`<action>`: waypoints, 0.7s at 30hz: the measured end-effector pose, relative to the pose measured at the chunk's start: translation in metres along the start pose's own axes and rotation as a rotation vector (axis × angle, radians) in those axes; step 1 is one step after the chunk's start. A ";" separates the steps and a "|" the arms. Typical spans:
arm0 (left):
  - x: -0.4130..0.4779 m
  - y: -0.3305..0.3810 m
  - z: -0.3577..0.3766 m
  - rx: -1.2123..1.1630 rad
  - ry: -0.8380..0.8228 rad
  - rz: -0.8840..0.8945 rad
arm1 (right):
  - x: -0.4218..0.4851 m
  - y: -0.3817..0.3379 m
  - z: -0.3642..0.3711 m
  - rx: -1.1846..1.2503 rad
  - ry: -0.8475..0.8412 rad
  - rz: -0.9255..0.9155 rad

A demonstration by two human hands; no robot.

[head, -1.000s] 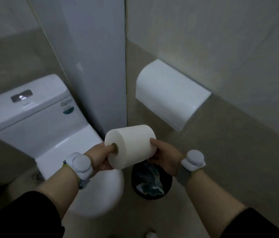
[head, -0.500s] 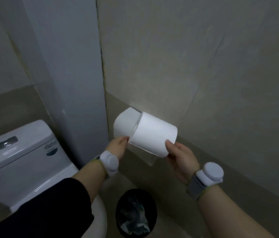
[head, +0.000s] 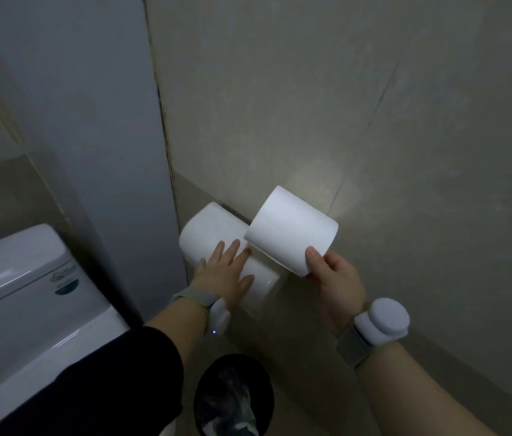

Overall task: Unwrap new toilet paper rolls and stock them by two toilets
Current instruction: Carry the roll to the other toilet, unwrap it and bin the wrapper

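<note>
Head view, frame read from bottom edge upward. The black sleeve (head: 97, 382) was at 7 o'clock and the black-lined bin (head: 232, 398), with crumpled waste inside, was at 6 o'clock on the floor. Grey wrist bands with white pods were on both forearms.

The left hand (head: 221, 275) lay just left of centre, fingers straight and spread, palm flat on the white holder (head: 207, 228) mounted on the wall. The right hand (head: 333, 278) was at 4 o'clock of centre and pinched the lower rim of the toilet paper roll (head: 291, 229), with the thumb on the outer face and the other fingers hidden behind the end. The roll sat tilted in the air at 2 o'clock of the holder, overlapping its right end. I could not tell whether they touched. The toilet tank (head: 21, 287) was at 9 o'clock. The beige wall (head: 374, 105) filled the far half.

Progress, judged: the roll looked bare with no wrapper on it, so unwrapping of this one seemed done. Stocking was not done, since the roll was not in the holder and the cover looked closed. No second toilet was in view, so that part could not be told.

Versus half a second ago, the left hand had left the roll's end and gone flat onto the holder, so the right hand carried the roll alone. The roll had shifted toward 2 o'clock, exposing more of the holder. A second ago both hands held it low, above the bin.
</note>
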State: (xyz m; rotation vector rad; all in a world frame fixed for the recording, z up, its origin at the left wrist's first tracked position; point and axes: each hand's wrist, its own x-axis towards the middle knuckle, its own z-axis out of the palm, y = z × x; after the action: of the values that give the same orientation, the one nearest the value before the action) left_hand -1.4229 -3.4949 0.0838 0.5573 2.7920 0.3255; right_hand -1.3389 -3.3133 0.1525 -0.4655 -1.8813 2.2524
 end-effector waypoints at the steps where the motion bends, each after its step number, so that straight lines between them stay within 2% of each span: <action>1: -0.010 -0.003 0.000 -0.022 0.039 0.009 | 0.002 0.001 0.003 -0.006 -0.006 -0.004; 4: -0.045 -0.016 0.001 -0.258 0.232 -0.062 | 0.008 0.004 0.022 0.009 -0.036 0.005; 6: -0.059 -0.022 0.002 -0.483 0.314 -0.231 | 0.012 0.004 0.034 0.011 -0.044 0.037; 8: -0.066 -0.030 0.007 -0.607 0.321 -0.385 | 0.018 0.006 0.046 0.029 -0.061 0.108; 13: -0.073 -0.042 0.026 -0.618 0.284 -0.427 | 0.032 0.026 0.070 0.085 -0.056 0.293; 17: -0.078 -0.048 0.034 -0.592 0.249 -0.458 | 0.049 0.056 0.084 -0.206 -0.067 0.440; 21: -0.084 -0.056 0.038 -0.592 0.195 -0.445 | 0.070 0.079 0.094 -0.321 -0.100 0.538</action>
State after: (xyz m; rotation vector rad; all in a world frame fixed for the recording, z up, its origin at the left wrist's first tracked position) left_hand -1.3559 -3.5729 0.0515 -0.2376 2.6876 1.0877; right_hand -1.4313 -3.3926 0.0810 -1.0346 -2.4170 2.2993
